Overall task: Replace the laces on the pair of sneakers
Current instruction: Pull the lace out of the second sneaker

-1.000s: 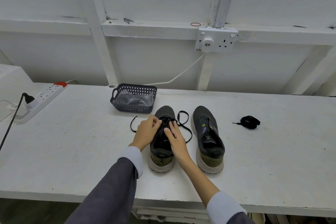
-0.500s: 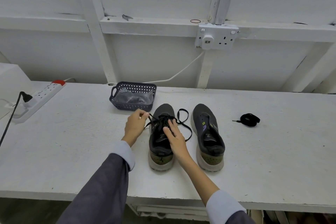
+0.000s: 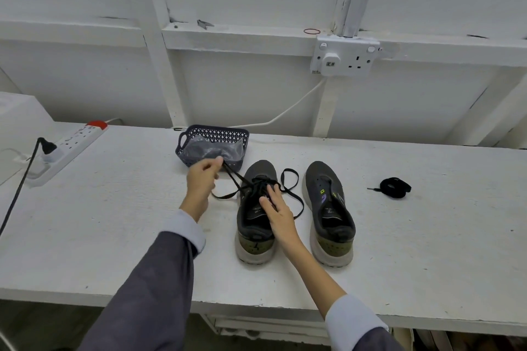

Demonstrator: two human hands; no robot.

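Two dark grey sneakers stand side by side on the white bench, heels toward me. The left sneaker (image 3: 255, 216) carries a black lace (image 3: 289, 188) through its front eyelets, with a loop lying to its right. My left hand (image 3: 203, 179) pinches one end of that lace, stretched taut up and to the left, just in front of the basket. My right hand (image 3: 276, 208) rests on the left sneaker's tongue with straight fingers at the eyelets. The right sneaker (image 3: 329, 208) has no lace. A coiled black lace (image 3: 395, 187) lies to its right.
A dark blue perforated basket (image 3: 212, 134) with a clear plastic bag in it sits behind the left sneaker. A white power strip (image 3: 71, 148) with a black plug lies at the far left. A wall socket (image 3: 345, 58) and its white cable hang behind the bench.
My left hand has drawn the lace end away from the left sneaker, up and left toward the basket, pulling the lace taut. My right hand has stayed on the sneaker's tongue.
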